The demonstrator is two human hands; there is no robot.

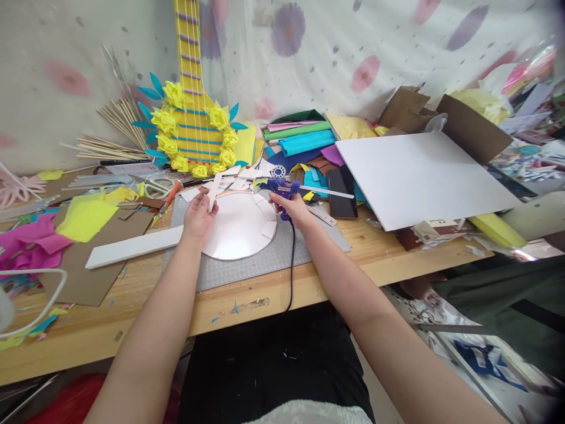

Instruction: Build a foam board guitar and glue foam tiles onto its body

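My right hand (292, 207) is closed round the handle of a blue hot-glue gun (282, 188), whose black cord (291, 265) drops over the table's front edge. The nozzle points left at small white foam pieces along the far rim of a round white foam disc (241, 227). My left hand (199, 217) rests on the disc's left edge, fingers pinching a narrow white foam strip (213, 191) that stands upright. The disc lies on a grey cutting mat (265, 259).
A yellow paper guitar with yellow flowers (194, 126) leans against the curtain. A long white foam strip (132, 247), brown card and coloured tissue lie left. A big white board (419, 176), a black phone (341, 193), scissors (156, 187) and rolled papers crowd the back right.
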